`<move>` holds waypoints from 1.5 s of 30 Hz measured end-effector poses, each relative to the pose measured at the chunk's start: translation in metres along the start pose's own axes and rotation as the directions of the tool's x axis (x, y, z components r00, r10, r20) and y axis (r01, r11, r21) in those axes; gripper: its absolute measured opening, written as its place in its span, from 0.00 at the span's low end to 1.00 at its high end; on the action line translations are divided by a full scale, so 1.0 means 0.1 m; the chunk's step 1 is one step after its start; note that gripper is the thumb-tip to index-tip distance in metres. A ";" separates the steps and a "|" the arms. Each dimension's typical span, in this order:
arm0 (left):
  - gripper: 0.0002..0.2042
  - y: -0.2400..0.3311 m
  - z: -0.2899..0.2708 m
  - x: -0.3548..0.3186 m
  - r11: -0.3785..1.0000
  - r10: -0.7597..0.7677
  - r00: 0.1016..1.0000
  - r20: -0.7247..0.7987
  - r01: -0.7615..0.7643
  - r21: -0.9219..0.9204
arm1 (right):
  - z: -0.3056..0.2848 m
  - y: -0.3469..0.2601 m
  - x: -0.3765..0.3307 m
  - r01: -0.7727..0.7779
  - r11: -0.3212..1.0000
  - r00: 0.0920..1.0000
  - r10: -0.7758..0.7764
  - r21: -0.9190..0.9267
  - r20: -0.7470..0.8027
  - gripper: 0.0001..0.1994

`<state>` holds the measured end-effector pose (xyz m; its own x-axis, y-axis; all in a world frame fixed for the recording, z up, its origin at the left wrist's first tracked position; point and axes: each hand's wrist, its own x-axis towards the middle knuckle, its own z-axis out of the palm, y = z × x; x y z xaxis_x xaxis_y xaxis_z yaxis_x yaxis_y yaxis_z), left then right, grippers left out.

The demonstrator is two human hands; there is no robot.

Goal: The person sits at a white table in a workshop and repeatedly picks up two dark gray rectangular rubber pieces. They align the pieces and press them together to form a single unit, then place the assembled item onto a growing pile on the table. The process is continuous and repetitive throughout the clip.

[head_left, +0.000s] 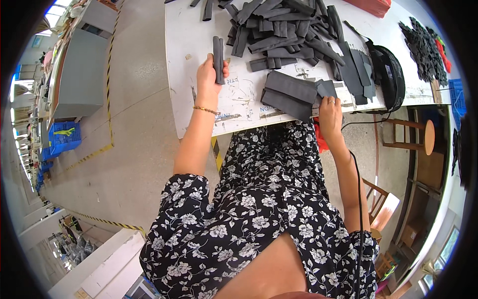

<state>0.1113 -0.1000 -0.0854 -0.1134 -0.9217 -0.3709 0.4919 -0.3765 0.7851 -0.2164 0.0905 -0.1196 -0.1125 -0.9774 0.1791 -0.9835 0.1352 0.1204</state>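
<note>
Your left hand [211, 77] grips folded dark strip [218, 60] near left edge of table [185, 35], long axis away from you. Right hand [330, 117], nearer flat fabric stack [289, 89] just leftward, pinches grey piece [326, 88] near front edge.

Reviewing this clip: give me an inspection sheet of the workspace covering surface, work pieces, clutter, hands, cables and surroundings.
Surface: white table, scuffed and stained.
Work pieces: heap of dark rolls; wide dark piece at the near edge.
Clutter: black mesh item, red item.
Hands: left hand holds one roll; right hand is at a small dark piece, grip unclear.
Cables: black cable along the right arm.
Surroundings: wooden stool, blue crate, striped floor tape.
</note>
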 end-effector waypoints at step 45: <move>0.10 -0.16 0.77 -0.58 0.949 -0.164 0.964 0.208 0.211 -0.232 | -1.47 -0.75 0.40 0.303 0.671 0.947 -0.131 0.677 -0.293 0.16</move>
<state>0.0434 -0.0475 -0.0378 -0.3695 -0.8467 -0.3829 0.6434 -0.5304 0.5520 -0.1264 0.0649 0.0226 0.0642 -0.8956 0.4402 -0.7902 -0.3150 -0.5256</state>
